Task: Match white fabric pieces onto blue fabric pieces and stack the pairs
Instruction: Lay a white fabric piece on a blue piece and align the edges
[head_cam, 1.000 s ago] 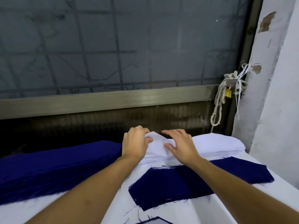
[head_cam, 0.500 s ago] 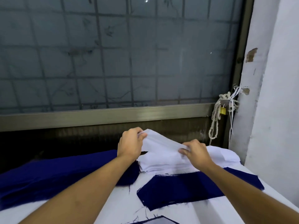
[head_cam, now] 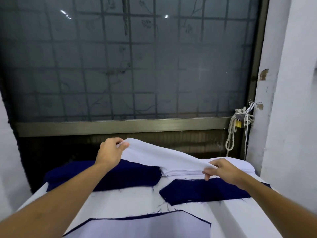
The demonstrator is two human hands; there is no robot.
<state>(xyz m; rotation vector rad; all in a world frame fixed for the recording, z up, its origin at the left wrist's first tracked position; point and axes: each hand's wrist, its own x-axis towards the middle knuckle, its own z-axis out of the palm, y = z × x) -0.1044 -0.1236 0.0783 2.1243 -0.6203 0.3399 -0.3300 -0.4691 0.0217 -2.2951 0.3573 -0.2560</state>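
Observation:
A white fabric piece (head_cam: 159,154) hangs stretched in the air above the table. My left hand (head_cam: 109,152) pinches its raised left corner and my right hand (head_cam: 223,170) pinches its lower right end. Under it lies the white stack (head_cam: 181,172) at the back right. A single blue piece (head_cam: 197,191) lies flat just in front of that stack, partly under my right forearm. The thick blue stack (head_cam: 130,176) sits at the back left. Near the front edge lies a matched pair (head_cam: 151,225), white on blue with a thin blue border showing.
The white table (head_cam: 123,201) stands against a dark barred window (head_cam: 130,66). A white wall (head_cam: 291,117) closes the right side, with a knotted rope and padlock (head_cam: 238,124) at the window frame. Loose blue threads lie on the tabletop.
Both hands went from resting on the white stack to lifting its top piece; the left hand rose and the hands spread apart, stretching the piece. The camera view tilted, showing the front pair.

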